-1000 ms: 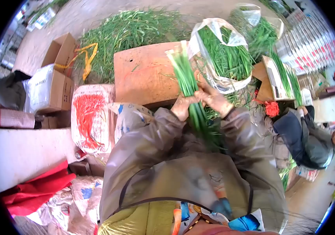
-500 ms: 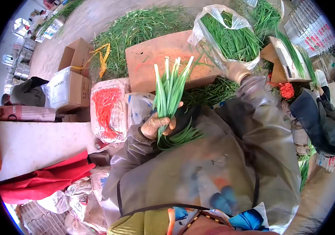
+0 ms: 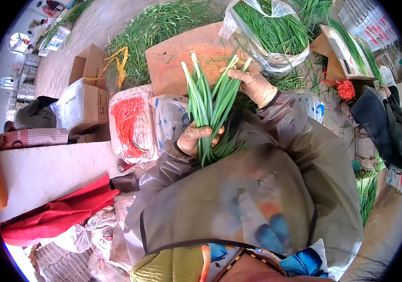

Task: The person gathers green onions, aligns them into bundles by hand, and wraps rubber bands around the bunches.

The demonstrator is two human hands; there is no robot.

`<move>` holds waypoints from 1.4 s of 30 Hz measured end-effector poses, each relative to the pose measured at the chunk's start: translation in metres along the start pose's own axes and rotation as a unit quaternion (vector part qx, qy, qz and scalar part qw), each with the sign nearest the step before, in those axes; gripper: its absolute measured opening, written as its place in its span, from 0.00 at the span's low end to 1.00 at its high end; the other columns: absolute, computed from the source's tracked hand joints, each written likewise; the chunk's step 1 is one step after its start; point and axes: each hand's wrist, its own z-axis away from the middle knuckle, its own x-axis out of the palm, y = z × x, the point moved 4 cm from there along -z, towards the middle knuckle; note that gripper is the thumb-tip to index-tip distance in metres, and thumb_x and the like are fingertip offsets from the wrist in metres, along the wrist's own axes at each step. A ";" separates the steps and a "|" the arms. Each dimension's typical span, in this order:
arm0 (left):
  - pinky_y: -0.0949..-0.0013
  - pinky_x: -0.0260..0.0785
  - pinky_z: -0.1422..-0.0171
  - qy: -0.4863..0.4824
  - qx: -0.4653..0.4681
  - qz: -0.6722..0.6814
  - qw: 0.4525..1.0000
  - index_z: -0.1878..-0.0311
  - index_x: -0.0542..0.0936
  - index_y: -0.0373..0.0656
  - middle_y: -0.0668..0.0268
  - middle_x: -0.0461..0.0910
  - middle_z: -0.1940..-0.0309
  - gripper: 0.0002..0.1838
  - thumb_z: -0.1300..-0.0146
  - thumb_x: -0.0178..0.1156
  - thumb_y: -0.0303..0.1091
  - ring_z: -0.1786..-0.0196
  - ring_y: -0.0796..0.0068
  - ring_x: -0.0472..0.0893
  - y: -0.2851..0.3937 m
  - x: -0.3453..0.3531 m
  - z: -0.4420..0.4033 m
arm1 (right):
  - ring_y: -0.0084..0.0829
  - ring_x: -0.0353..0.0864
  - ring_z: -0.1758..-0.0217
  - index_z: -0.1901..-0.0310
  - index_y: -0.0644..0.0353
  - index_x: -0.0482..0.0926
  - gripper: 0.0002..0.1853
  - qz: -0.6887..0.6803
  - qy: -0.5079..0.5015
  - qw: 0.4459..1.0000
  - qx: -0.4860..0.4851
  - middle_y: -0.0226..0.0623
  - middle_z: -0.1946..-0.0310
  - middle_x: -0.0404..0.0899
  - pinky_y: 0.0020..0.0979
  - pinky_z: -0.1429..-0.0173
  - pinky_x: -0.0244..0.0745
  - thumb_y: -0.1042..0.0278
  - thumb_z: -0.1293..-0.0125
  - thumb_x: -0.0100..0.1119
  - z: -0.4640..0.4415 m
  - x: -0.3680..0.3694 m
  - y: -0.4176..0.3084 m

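A bunch of long green stalks with pale ends (image 3: 205,105) stands upright in front of my apron, its white ends pointing away from me. My left hand (image 3: 196,137) wraps its fingers round the lower part of the bunch. At the upper right, my right hand (image 3: 252,83) is closed at the pale ends of a few stalks that lean apart from the rest. Both hands look gloved and stained. Behind them lies a reddish-brown board (image 3: 170,70) with scraps of green on it.
Loose greens (image 3: 158,33) lie heaped beyond the board, beside a plastic bag of greens (image 3: 276,35). Red ties (image 3: 128,124) rest on a sack at left, near a cardboard box (image 3: 88,105). A co-worker's dark clothing (image 3: 382,127) shows at right.
My right hand has come back from the bag's edge to the bunch and closed on stalk ends. Earlier, both hands held a bunch over the board's near edge. The stalks now fan wider.
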 end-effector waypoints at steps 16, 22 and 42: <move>0.75 0.68 0.67 0.149 0.166 -0.229 0.948 0.45 0.69 0.43 0.65 0.77 0.66 0.23 0.46 0.57 0.20 0.71 0.77 0.75 0.012 -0.001 -0.034 | 0.21 0.73 0.52 0.45 0.63 0.68 0.31 0.200 -0.161 0.960 0.110 0.33 0.58 0.77 0.24 0.49 0.69 0.43 0.38 0.52 0.023 -0.001 0.049; 0.65 0.63 0.42 0.172 0.161 -0.674 0.700 0.33 0.55 0.38 0.49 0.65 0.41 0.38 0.44 0.61 0.36 0.43 0.57 0.70 0.016 0.055 -0.052 | 0.25 0.76 0.71 0.56 0.62 0.75 0.17 -0.074 0.105 0.990 -0.053 0.31 0.69 0.76 0.25 0.64 0.74 0.65 0.45 0.66 0.002 0.020 0.019; 0.53 0.61 0.35 -0.176 0.121 0.217 0.953 0.34 0.57 0.41 0.51 0.69 0.44 0.34 0.41 0.60 0.38 0.41 0.56 0.70 0.018 0.018 -0.103 | 0.28 0.78 0.61 0.48 0.64 0.73 0.28 0.003 -0.035 0.985 0.168 0.37 0.60 0.79 0.26 0.54 0.73 0.45 0.37 0.52 0.087 0.000 0.017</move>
